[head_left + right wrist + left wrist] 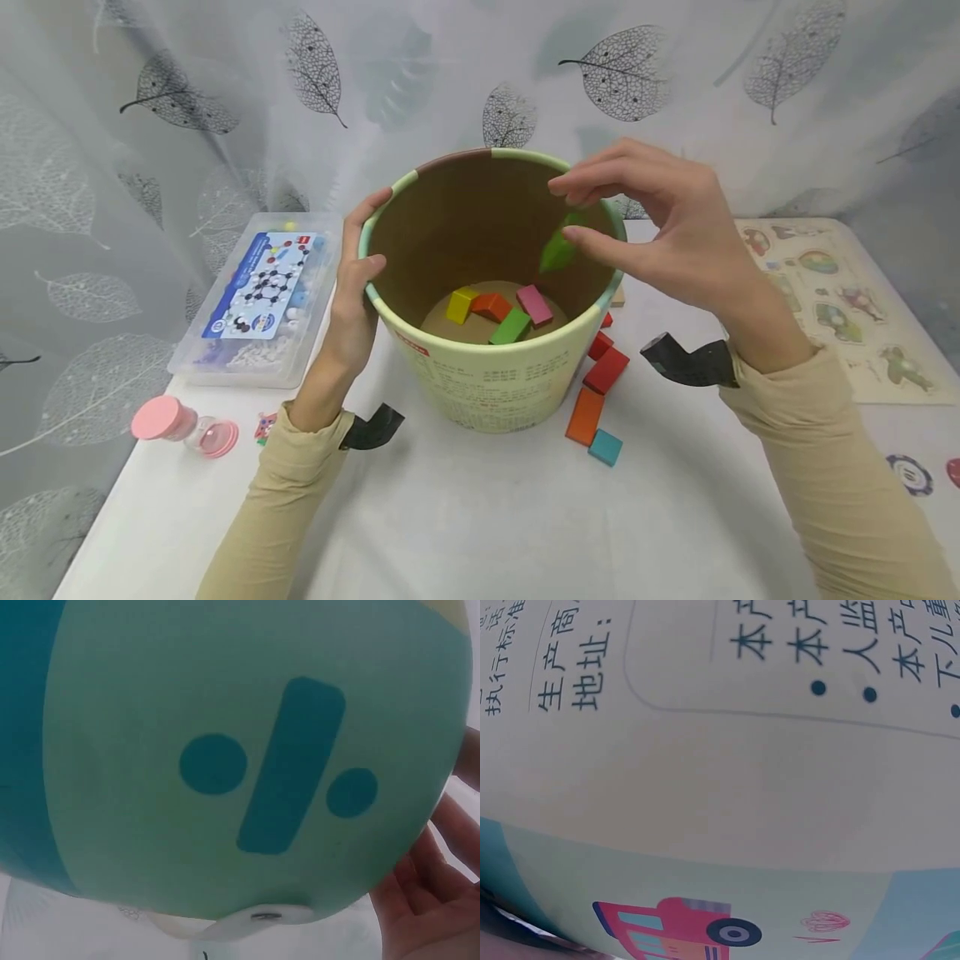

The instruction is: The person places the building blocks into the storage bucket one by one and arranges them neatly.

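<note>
Green block [557, 249], blurred, appears within the mouth of the bucket [480, 379], its long axis steeply tilted, upper end right, lower end left. We find the right hand [671, 212] beside it, thumb and fingers parted; the left hand [354, 304] grips the bucket.

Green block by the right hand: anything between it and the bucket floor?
Nothing visible: in the head view, open space lies between the blurred green block by the right hand and the bucket floor. Four blocks lie there, the pink one closest.
</note>
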Demonstrator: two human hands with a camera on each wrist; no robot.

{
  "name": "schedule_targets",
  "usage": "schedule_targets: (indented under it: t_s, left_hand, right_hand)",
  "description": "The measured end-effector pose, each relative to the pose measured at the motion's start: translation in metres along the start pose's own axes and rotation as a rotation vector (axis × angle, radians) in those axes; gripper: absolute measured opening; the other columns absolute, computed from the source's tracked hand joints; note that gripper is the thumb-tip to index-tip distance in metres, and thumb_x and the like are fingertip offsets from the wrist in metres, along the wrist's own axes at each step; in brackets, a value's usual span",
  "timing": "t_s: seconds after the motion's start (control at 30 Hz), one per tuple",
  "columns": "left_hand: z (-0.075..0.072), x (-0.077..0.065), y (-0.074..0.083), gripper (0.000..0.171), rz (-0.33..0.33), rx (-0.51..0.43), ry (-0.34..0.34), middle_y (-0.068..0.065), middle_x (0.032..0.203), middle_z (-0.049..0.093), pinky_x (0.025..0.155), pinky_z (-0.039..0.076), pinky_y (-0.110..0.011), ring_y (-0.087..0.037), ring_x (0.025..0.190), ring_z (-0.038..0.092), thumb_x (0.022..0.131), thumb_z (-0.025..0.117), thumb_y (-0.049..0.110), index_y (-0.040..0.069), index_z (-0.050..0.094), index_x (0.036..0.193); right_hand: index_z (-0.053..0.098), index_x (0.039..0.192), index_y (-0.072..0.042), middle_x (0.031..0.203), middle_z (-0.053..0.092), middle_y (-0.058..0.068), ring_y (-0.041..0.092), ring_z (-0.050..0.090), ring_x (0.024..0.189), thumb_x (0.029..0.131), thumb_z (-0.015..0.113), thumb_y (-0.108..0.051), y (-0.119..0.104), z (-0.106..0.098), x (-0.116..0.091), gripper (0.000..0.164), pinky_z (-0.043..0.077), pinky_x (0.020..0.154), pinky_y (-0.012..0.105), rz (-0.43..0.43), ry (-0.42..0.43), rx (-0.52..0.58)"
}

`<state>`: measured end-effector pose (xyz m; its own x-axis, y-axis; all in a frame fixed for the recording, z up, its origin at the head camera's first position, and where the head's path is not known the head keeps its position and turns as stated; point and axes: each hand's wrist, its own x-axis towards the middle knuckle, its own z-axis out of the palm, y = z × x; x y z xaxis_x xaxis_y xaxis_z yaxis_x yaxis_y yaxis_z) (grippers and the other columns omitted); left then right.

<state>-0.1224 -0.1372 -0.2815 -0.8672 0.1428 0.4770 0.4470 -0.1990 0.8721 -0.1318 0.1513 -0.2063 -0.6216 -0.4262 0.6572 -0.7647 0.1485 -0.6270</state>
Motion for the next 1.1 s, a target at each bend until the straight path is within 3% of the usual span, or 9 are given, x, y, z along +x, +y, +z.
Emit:
schedule_targets:
  t_s: [0.2,0.43,0.53,0.7,0.77,0.9,1.0,1.1]
  left_hand:
    - [0.0,0.0,-0.001,0.06,0.002,-0.003,0.003,-0.02,0.148,0.037,0.109,0.03,-0.049,-0.043,0.132,0.035,0.088,0.04,0.028,0.019,0.033,0.147]
    - [0.0,0.001,-0.002,0.06,0.01,-0.02,0.009,-0.02,0.147,0.037,0.109,0.029,-0.049,-0.042,0.132,0.034,0.087,0.04,0.027,0.019,0.034,0.146]
    - [0.0,0.001,-0.003,0.06,0.016,-0.019,0.007,-0.02,0.147,0.037,0.109,0.03,-0.049,-0.042,0.132,0.034,0.088,0.04,0.028,0.018,0.033,0.147]
    - [0.001,0.002,-0.003,0.06,0.02,-0.026,0.006,-0.021,0.147,0.036,0.109,0.03,-0.046,-0.044,0.132,0.033,0.088,0.041,0.028,0.018,0.033,0.146]
    - [0.001,0.003,-0.003,0.06,0.018,-0.027,0.002,-0.021,0.148,0.036,0.109,0.03,-0.047,-0.044,0.132,0.033,0.088,0.04,0.028,0.018,0.033,0.146]
    - [0.001,0.004,-0.002,0.06,0.018,-0.018,0.001,-0.021,0.148,0.036,0.109,0.029,-0.048,-0.043,0.132,0.033,0.088,0.039,0.028,0.018,0.033,0.147]
    - [0.001,0.002,-0.002,0.06,0.017,-0.017,0.008,-0.02,0.148,0.036,0.109,0.03,-0.047,-0.043,0.132,0.033,0.088,0.04,0.029,0.018,0.033,0.147]
    - [0.0,0.001,-0.002,0.06,0.011,-0.021,0.007,-0.02,0.148,0.036,0.109,0.031,-0.045,-0.043,0.132,0.033,0.088,0.04,0.029,0.019,0.032,0.147]
  right_hand:
    - [0.069,0.108,0.006,0.105,0.068,0.007,0.017,0.063,0.096,0.068,0.073,0.021,0.003,-0.006,-0.003,0.043,0.05,0.092,0.022,-0.015,-0.002,-0.028]
    - [0.066,0.111,0.012,0.107,0.068,0.009,0.021,0.063,0.095,0.071,0.069,0.023,0.018,-0.031,-0.011,0.041,0.051,0.09,0.023,0.008,0.055,-0.028]
    - [0.066,0.115,0.008,0.109,0.067,0.007,0.015,0.064,0.096,0.073,0.071,0.019,0.042,-0.04,-0.022,0.043,0.05,0.091,0.019,0.111,0.059,-0.075]
    - [0.066,0.123,-0.005,0.117,0.063,0.002,-0.001,0.059,0.105,0.076,0.077,0.005,0.101,-0.042,-0.051,0.049,0.046,0.098,0.017,0.339,-0.042,-0.274]
    - [0.066,0.123,-0.006,0.119,0.061,0.004,0.003,0.057,0.111,0.076,0.078,0.002,0.123,-0.039,-0.063,0.049,0.046,0.102,0.026,0.404,-0.087,-0.338]
    - [0.063,0.123,-0.003,0.127,0.057,0.014,0.028,0.053,0.124,0.075,0.079,0.0,0.156,-0.031,-0.081,0.051,0.04,0.108,0.05,0.534,-0.227,-0.341]
    - [0.058,0.127,-0.001,0.133,0.054,0.021,0.039,0.045,0.131,0.076,0.077,-0.002,0.172,-0.026,-0.09,0.055,0.033,0.111,0.056,0.626,-0.333,-0.319]
    - [0.057,0.129,-0.001,0.134,0.055,0.022,0.043,0.044,0.132,0.076,0.077,-0.002,0.18,-0.023,-0.096,0.056,0.029,0.112,0.057,0.674,-0.37,-0.326]
